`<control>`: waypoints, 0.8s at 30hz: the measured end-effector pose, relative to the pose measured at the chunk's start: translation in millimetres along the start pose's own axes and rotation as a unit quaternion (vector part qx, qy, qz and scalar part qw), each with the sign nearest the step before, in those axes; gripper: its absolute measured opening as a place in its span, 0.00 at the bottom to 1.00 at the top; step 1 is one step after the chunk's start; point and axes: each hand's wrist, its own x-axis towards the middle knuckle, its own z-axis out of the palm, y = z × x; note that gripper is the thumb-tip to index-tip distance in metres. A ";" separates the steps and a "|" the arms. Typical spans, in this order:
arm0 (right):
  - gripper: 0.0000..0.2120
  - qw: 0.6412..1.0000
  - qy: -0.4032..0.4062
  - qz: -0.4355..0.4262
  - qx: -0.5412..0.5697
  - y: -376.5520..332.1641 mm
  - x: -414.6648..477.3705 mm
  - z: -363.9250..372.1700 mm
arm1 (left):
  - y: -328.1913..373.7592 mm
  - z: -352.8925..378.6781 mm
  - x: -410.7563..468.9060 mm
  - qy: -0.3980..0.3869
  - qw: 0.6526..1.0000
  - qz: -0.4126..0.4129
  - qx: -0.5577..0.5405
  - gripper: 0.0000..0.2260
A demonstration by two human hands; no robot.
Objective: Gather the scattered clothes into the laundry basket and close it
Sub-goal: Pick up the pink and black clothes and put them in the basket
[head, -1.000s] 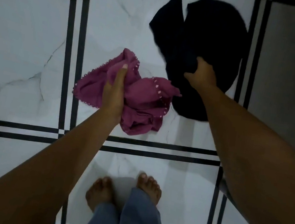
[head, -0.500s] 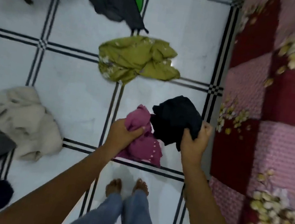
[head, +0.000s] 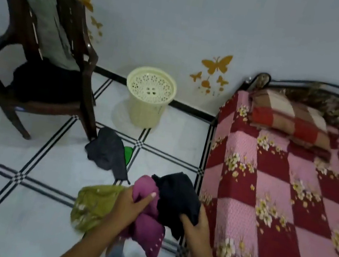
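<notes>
White tiled floor beside the bed: your left hand (head: 128, 208) grips a crumpled magenta cloth (head: 146, 221), your right hand (head: 197, 225) a bunched black garment (head: 177, 199). The cream perforated plastic laundry basket (head: 149, 98) stands well apart, lid on; trailing cloth could trip you.

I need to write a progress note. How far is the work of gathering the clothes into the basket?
Early stage. Done: nothing can be seen inside the cream laundry basket by the wall. In hand: the left hand grips a magenta garment, the right hand a black garment. Left: the olive-green garment and dark grey garment on the floor, clothes on the brown chair, then closing the basket.
</notes>
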 end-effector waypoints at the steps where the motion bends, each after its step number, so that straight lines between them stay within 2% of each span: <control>1: 0.25 1.000 -0.013 0.005 0.007 -11.2 14.7 1.5 | 13.7 3.6 19.0 -0.011 1.000 0.000 -0.016 0.15; 5: 0.41 0.996 -0.084 -0.023 -0.023 -69.2 95.1 9.0 | 93.2 15.2 106.0 -0.062 0.996 -0.015 -0.059 0.18; 8: 0.47 0.993 -0.031 -0.070 -0.090 -100.3 169.2 13.2 | 151.6 28.0 167.9 -0.130 0.983 -0.056 -0.117 0.11; 10: 0.43 0.992 0.033 -0.075 -0.097 -110.4 227.5 6.2 | 176.9 45.1 213.9 -0.187 0.966 -0.084 -0.161 0.10; 12: 0.36 0.992 0.081 -0.059 -0.078 -118.6 287.8 -4.3 | 192.4 60.4 266.4 -0.232 0.950 -0.100 -0.182 0.18; 14: 0.31 0.993 0.088 -0.052 -0.061 -125.7 352.0 -12.0 | 206.0 72.7 322.0 -0.259 0.937 -0.135 -0.190 0.24; 15: 0.28 0.994 0.078 -0.057 -0.056 -126.2 380.2 -13.7 | 210.4 74.1 345.7 -0.261 0.939 -0.141 -0.172 0.22; 17: 0.26 0.996 0.054 -0.051 -0.056 -130.0 440.0 -13.9 | 220.7 73.3 399.1 -0.214 0.955 -0.157 -0.133 0.16; 19: 0.26 0.997 0.030 -0.036 -0.056 -134.0 502.7 -14.9 | 223.7 67.8 458.9 -0.138 0.969 -0.171 -0.116 0.14; 22: 0.26 0.999 0.005 -0.002 -0.054 -143.9 582.9 -16.7 | 213.8 54.4 541.9 -0.015 0.961 -0.243 -0.128 0.08; 24: 0.26 0.998 -0.021 0.015 -0.059 -154.7 629.5 -13.6 | 205.6 41.3 586.6 0.033 0.952 -0.283 -0.115 0.07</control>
